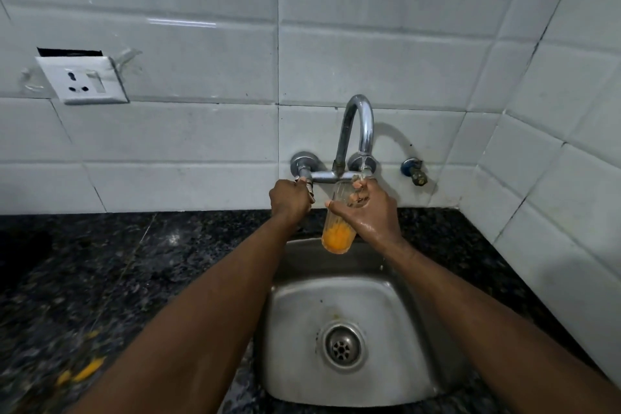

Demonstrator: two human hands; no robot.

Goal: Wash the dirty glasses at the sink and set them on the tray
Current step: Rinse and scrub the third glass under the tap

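Head view: the right grip (373, 212) is clamped round a glass (337, 228), held tilted under the tap (360, 124) above the sink (292, 312). Water falls at the glass's mouth and orange residue sits in its bottom, while the left grip (289, 198) is curled on the tap's handle. This looks like the rinsing step, early on (no tray is in view). Next the glass likely needs filling, swirling and tipping into the sink until the orange clears, held firmly because the hand is wet.
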